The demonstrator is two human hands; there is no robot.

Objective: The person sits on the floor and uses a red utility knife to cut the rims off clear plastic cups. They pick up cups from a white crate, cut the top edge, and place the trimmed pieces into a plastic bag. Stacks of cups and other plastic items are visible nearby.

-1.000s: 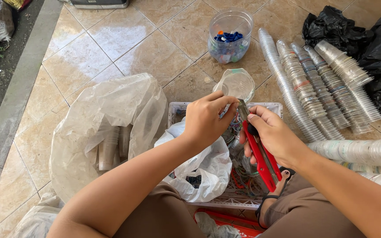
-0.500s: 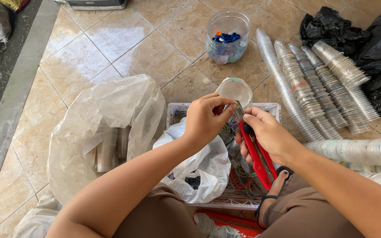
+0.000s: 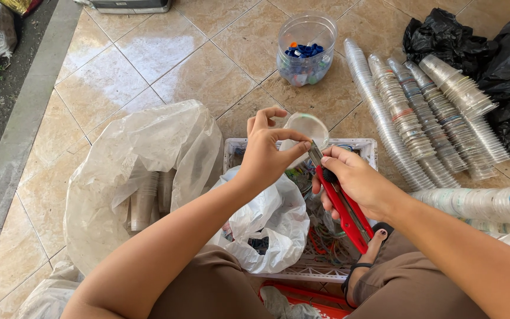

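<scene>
Currently we note the left hand [image 3: 267,156] pinching a clear plastic cup [image 3: 306,131] by its rim, above the white crate [image 3: 358,147]. Our right hand [image 3: 352,180], closed around a red utility knife [image 3: 340,204], sets the blade against the cup at five o'clock.

Red knife [image 3: 342,204] — seemingly clear cup [image 3: 306,131].

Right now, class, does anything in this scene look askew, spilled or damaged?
Nothing stands out. The left hand holds a clear plastic cup against the red utility knife in the right hand; the stacked cups lie in orderly rows on the tiled floor.
</scene>
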